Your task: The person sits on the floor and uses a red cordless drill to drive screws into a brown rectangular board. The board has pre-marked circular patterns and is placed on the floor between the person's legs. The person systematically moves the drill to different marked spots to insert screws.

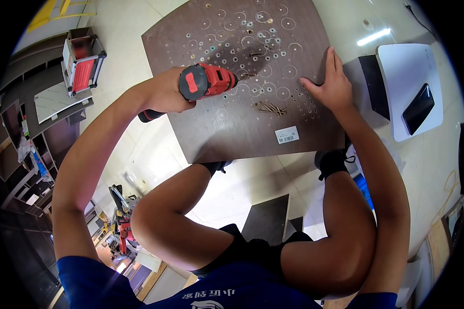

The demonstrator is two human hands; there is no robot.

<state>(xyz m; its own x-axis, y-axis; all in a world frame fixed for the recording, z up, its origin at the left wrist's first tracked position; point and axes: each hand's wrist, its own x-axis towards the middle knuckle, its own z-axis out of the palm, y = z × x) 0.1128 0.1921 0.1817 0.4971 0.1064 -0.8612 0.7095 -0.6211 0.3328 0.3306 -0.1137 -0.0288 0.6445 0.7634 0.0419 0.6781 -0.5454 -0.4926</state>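
My left hand [166, 92] is wrapped round the handle of a red and black cordless drill [207, 82]. The drill's nose points right, over a dark brown board [201, 139] marked with drawn circles and many drilled holes. A screw [248, 74] lies or stands at the drill's tip; whether the two touch I cannot tell. On the right edge of the board rests my right hand [332, 87], its fingers stretched and thumb apart, with nothing in it. A small pile of long screws [269, 108] lies on the board between the hands, above a white label [287, 135].
A white stool or small table [417, 62] on the right carries a black phone [418, 109]. At left stand a red and grey cart [82, 72] and dark shelving [46, 118]. My legs bend on either side below the board, and a dark panel [265, 219] lies between them.
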